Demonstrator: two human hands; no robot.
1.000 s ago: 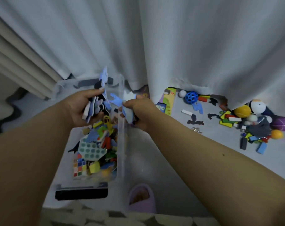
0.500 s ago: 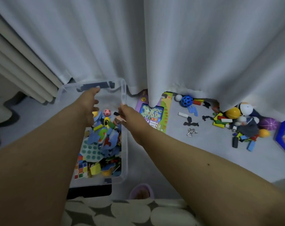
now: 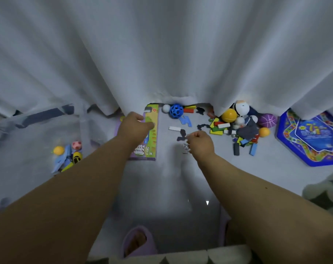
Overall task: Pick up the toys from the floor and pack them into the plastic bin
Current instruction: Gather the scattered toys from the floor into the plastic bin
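The clear plastic bin [image 3: 47, 113] stands blurred at the left, with small balls and foam pieces [image 3: 66, 156] inside. My left hand [image 3: 133, 126] hovers over a green and purple game board [image 3: 152, 130] on the floor, its fingers loosely curled and holding nothing. My right hand [image 3: 200, 141] is curled just right of a dark foam piece [image 3: 182, 134] and a metal ring puzzle [image 3: 185, 149]; nothing shows in its grip. Further right lies a toy pile: a blue holed ball [image 3: 176, 111], a yellow ball [image 3: 229, 115], wooden blocks [image 3: 218, 127] and a plush toy [image 3: 242, 106].
A white curtain [image 3: 162, 54] hangs down to the floor behind the toys. A blue octagonal game board [image 3: 312, 139] lies at the far right beside a purple ball [image 3: 268, 120]. A pink slipper [image 3: 138, 242] is at the bottom, and a patterned cushion [image 3: 323, 193] at the right edge.
Both hands let the foam pieces drop into the bin, left it and swung right, over the board and the loose toys. The view turned right as well.
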